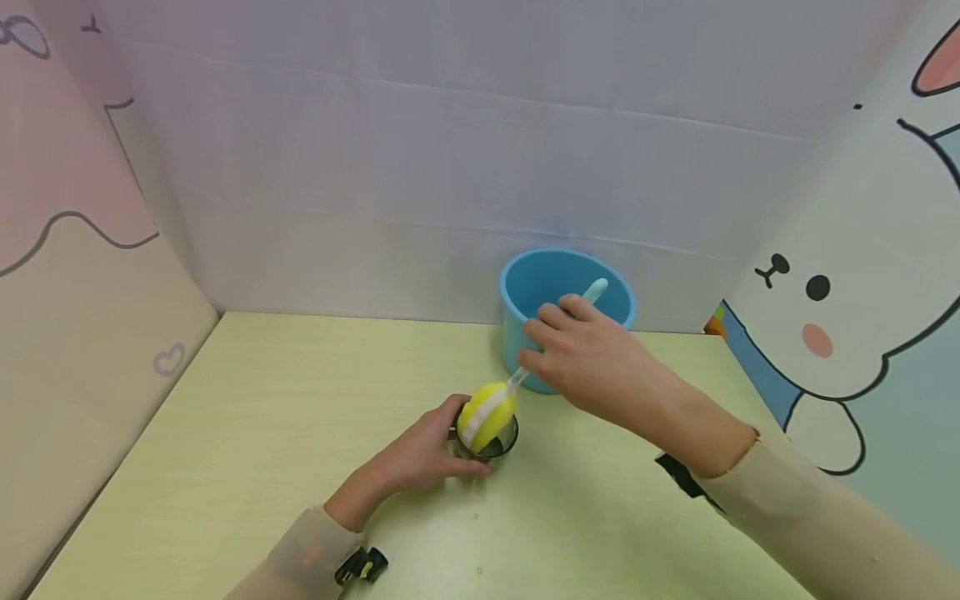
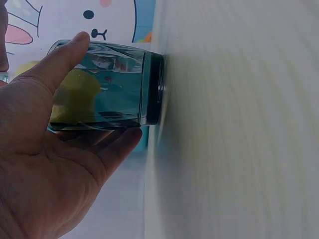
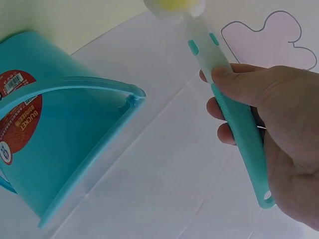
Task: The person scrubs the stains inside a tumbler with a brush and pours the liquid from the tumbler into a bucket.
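Reaches in from lower left of the head view with the left hand (image 1: 429, 450), holding the glass (image 2: 122, 92) below centre between curled thumb and fingers: smoky, see-through, dark-based. Extends from lower right with the right hand (image 1: 585, 350), knuckles up, gripping the brush (image 3: 239, 122) by its teal handle; tilted, with yellow-and-white head partly inside the glass.

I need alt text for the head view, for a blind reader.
A person's left hand grips a dark glass on a pale table, while the right hand holds a yellow-and-white sponge brush reaching partly into it. A blue bucket stands behind.
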Tool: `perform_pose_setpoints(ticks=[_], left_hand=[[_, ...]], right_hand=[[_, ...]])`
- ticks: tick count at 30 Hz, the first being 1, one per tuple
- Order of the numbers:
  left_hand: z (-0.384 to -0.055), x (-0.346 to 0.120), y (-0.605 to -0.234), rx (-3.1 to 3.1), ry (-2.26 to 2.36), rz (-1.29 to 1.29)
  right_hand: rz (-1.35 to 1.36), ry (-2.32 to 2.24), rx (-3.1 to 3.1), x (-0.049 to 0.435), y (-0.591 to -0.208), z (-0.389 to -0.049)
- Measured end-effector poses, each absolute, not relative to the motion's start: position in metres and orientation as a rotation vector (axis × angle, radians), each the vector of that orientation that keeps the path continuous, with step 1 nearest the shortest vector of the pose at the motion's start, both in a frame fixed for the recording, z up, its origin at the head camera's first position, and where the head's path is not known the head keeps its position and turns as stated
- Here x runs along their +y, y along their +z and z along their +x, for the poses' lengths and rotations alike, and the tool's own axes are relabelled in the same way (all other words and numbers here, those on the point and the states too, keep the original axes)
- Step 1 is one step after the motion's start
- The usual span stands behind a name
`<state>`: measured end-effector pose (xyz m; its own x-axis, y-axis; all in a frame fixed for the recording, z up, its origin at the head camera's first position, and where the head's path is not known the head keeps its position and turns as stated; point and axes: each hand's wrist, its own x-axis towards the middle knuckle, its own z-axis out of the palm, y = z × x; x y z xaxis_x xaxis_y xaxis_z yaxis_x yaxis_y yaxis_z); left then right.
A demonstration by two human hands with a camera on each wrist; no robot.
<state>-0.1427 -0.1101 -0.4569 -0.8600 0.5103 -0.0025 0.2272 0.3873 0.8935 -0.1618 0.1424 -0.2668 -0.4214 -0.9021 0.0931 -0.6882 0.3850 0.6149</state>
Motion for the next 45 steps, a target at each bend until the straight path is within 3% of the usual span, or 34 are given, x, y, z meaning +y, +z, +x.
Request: perform_pose_setpoints(ticks=[45], left_hand=[[-0.142, -0.109, -0.455, 2.446, 1.393, 0.627]], right_hand=[[1.315, -0.705, -2.351, 0.166, -0.255, -0.155]])
